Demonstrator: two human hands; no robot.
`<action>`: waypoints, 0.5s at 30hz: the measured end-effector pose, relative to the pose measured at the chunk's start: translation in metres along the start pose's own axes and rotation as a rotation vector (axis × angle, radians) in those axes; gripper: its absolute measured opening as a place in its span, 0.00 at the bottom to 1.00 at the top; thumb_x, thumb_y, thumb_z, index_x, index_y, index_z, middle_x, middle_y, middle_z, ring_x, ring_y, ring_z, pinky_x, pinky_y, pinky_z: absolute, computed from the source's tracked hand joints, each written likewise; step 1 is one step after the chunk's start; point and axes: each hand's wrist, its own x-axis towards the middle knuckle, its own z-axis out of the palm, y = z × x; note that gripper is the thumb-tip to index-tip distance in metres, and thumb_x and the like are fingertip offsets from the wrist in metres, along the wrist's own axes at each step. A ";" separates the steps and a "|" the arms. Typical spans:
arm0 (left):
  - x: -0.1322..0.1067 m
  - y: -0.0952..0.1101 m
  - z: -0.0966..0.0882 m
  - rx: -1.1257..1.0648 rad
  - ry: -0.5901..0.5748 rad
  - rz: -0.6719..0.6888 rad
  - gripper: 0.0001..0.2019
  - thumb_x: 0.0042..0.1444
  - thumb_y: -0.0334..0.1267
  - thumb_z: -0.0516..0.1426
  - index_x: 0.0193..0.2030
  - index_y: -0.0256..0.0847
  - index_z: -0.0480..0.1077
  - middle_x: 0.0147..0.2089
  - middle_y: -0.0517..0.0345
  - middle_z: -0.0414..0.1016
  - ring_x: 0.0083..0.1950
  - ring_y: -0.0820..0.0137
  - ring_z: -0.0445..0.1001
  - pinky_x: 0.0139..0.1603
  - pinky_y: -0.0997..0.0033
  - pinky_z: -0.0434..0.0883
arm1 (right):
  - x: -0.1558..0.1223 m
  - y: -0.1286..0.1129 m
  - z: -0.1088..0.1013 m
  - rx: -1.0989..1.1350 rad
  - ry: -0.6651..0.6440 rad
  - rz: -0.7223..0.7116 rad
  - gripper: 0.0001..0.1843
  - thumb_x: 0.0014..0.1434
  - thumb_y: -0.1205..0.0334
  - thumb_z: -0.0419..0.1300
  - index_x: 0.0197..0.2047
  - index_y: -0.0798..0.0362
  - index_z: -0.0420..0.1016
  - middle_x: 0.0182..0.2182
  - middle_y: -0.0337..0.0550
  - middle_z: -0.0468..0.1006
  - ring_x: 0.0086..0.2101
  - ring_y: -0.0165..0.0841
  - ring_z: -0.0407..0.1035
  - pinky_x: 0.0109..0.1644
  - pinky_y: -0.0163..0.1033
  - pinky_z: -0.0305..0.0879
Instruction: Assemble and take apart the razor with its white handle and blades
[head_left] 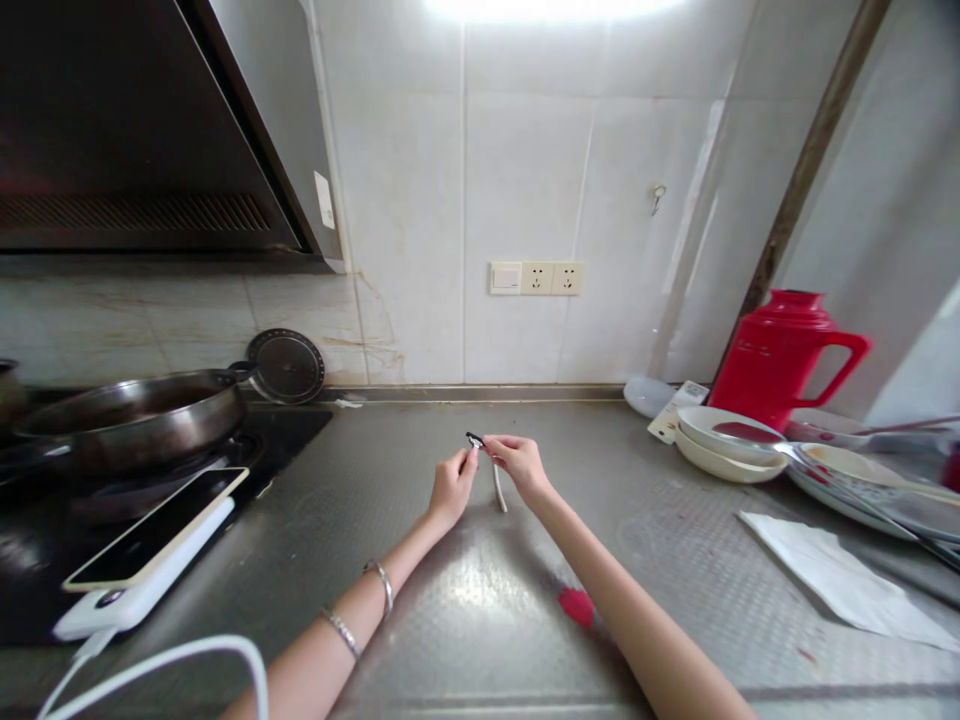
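Note:
Over the middle of the steel counter point(420, 470), both hands meet on a small black-and-white piece point(475, 441) whose kind I cannot make out. My left hand point(453, 485) pinches it from below and the left, thumb upward. With fingertips closed, my right hand point(519, 462) grips its right side. A short pale cord-like strip point(499, 488) hangs below the right fingers; whether it is joined to the piece is hidden. Partly behind the right forearm, a red object point(576, 606) lies on the counter.
On the left, a steel pan point(142, 425) sits on the black stove point(300, 428), near a phone point(161, 528) and a white power bank point(150, 585) with a cable. To the right are a red thermos jug point(772, 360), stacked bowls point(727, 465), plates with utensils, and a white tissue point(840, 575).

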 end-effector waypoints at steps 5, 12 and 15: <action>-0.003 0.004 0.002 -0.007 -0.051 -0.003 0.22 0.58 0.51 0.45 0.22 0.38 0.64 0.16 0.65 0.57 0.21 0.76 0.58 0.24 0.76 0.53 | 0.002 0.004 0.001 0.065 0.035 0.026 0.19 0.37 0.52 0.66 0.29 0.58 0.80 0.24 0.45 0.77 0.28 0.31 0.67 0.31 0.34 0.60; -0.002 0.002 0.002 -0.026 -0.033 -0.022 0.21 0.58 0.51 0.45 0.23 0.38 0.64 0.15 0.66 0.56 0.19 0.76 0.57 0.23 0.77 0.54 | 0.007 0.004 -0.010 0.096 0.088 0.042 0.17 0.38 0.52 0.66 0.29 0.56 0.80 0.28 0.46 0.78 0.28 0.30 0.67 0.32 0.33 0.60; 0.000 -0.001 0.000 -0.053 -0.015 -0.051 0.22 0.58 0.53 0.45 0.23 0.39 0.63 0.15 0.67 0.54 0.18 0.77 0.55 0.22 0.77 0.53 | 0.013 0.009 -0.017 -0.047 0.103 -0.005 0.17 0.40 0.51 0.64 0.29 0.56 0.80 0.28 0.47 0.79 0.29 0.31 0.68 0.31 0.34 0.60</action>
